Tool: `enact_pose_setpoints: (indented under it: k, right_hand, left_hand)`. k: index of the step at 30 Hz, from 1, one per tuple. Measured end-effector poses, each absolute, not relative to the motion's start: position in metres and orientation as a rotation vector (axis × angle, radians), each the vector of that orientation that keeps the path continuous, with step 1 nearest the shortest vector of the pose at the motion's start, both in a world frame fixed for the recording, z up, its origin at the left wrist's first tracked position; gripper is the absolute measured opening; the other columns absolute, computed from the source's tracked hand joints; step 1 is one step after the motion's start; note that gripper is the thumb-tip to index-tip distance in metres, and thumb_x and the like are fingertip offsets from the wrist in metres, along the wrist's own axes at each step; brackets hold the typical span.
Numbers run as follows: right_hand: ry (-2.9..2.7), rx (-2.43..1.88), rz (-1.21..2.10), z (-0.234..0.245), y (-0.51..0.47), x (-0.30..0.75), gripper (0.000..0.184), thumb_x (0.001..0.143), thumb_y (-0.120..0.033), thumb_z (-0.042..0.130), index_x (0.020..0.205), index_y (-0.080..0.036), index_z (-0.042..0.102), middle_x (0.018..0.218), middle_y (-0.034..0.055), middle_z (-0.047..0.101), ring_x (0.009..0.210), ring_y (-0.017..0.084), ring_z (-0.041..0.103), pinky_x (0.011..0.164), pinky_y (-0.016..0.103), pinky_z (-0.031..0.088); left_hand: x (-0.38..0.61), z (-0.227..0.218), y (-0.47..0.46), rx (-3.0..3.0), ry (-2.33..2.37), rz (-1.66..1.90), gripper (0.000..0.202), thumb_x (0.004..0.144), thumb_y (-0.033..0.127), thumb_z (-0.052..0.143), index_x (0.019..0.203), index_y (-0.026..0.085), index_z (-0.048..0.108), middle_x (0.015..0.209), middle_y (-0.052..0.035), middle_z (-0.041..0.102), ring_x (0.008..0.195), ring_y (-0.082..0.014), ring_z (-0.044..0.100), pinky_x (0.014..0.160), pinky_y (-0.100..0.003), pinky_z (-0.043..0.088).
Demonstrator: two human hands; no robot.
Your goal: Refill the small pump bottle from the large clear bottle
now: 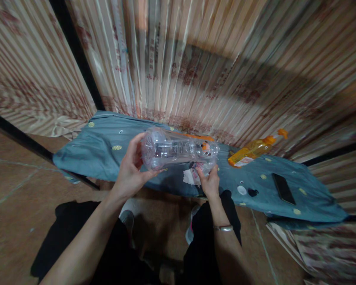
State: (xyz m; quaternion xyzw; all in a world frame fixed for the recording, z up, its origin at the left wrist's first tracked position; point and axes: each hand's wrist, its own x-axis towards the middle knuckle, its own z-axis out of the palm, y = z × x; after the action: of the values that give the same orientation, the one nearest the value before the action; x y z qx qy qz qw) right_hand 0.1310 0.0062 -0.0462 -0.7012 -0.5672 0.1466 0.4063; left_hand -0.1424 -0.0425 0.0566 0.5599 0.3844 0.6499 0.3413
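Head view: two hands hold a clear plastic bottle [178,149] sideways over a blue-covered surface [106,154].

Its base end sits in the left hand [130,170], fingers curled round it; the right hand [210,182] grips the other end from below, beside a white-and-pink scrap [191,176]. The bottle hangs just above the surface, near its front edge. Further right on the cloth lie an orange bottle [252,150], a white cap [241,190], a dark cap [252,192] and a black phone [283,188].
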Motion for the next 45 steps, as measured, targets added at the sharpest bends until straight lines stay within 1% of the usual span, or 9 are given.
enact_pose_setpoints:
  k: [9, 17, 25, 30, 34, 45]
  right_hand:
    - [-1.425, -1.767, 0.381, -0.0464, 0.0061, 0.1310, 0.064, 0.073, -0.071, 0.060, 0.110, -0.020, 0.047, 0.096, 0.0133, 0.071, 0.088, 0.035, 0.069, 0.078, 0.044, 0.051]
    - [-1.422, -1.752, 0.372, -0.0462, 0.0058, 0.1306, 0.061, 0.073, -0.070, 0.060, 0.107, -0.021, 0.046, 0.093, 0.0121, 0.071, 0.087, 0.034, 0.069, 0.079, 0.044, 0.051]
    - [-1.426, -1.770, 0.380, -0.0456, 0.0057, 0.1308, 0.059, 0.073, -0.069, 0.060, 0.106, -0.022, 0.045, 0.093, 0.0116, 0.071, 0.088, 0.034, 0.069, 0.078, 0.043, 0.051]
    - [-1.440, -1.756, 0.379, -0.0442, 0.0054, 0.1300, 0.061, 0.072, -0.069, 0.058, 0.107, -0.022, 0.044, 0.097, 0.0143, 0.070, 0.092, 0.036, 0.069, 0.080, 0.045, 0.052]
    - [-1.426, -1.774, 0.381, -0.0461, 0.0060, 0.1305, 0.062, 0.072, -0.070, 0.059, 0.107, -0.022, 0.044, 0.096, 0.0135, 0.071, 0.091, 0.035, 0.070, 0.081, 0.045, 0.052]
    - [-1.429, -1.776, 0.364, -0.0466, 0.0062, 0.1310, 0.064, 0.073, -0.073, 0.058, 0.108, -0.021, 0.045, 0.095, 0.0128, 0.071, 0.088, 0.034, 0.069, 0.077, 0.042, 0.051]
  left_hand:
    - [-0.1424, 0.0582, -0.0433, 1.452, 0.972, 1.690, 0.090, 0.056, 0.024, 0.095, 0.135, 0.029, 0.051, 0.124, -0.0053, 0.065, 0.106, -0.0220, 0.067, 0.080, -0.026, 0.061]
    - [-0.1417, 0.0575, -0.0430, 1.445, 0.969, 1.701, 0.090, 0.056, 0.023, 0.095, 0.134, 0.030, 0.052, 0.123, -0.0044, 0.065, 0.104, -0.0204, 0.067, 0.078, -0.025, 0.061]
    - [-0.1418, 0.0581, -0.0439, 1.457, 0.991, 1.698, 0.090, 0.056, 0.026, 0.095, 0.135, 0.028, 0.050, 0.124, -0.0062, 0.065, 0.104, -0.0211, 0.067, 0.079, -0.026, 0.061]
    - [-0.1427, 0.0559, -0.0429, 1.466, 0.989, 1.696, 0.090, 0.056, 0.024, 0.095, 0.135, 0.029, 0.050, 0.127, -0.0063, 0.064, 0.109, -0.0229, 0.066, 0.082, -0.029, 0.061]
    - [-0.1431, 0.0543, -0.0421, 1.466, 0.968, 1.696, 0.091, 0.056, 0.025, 0.095, 0.136, 0.031, 0.050, 0.128, -0.0052, 0.063, 0.110, -0.0231, 0.066, 0.085, -0.030, 0.061]
    - [-0.1408, 0.0581, -0.0434, 1.436, 1.004, 1.701, 0.092, 0.055, 0.024, 0.095, 0.135, 0.028, 0.051, 0.126, -0.0071, 0.064, 0.108, -0.0221, 0.067, 0.082, -0.028, 0.061]
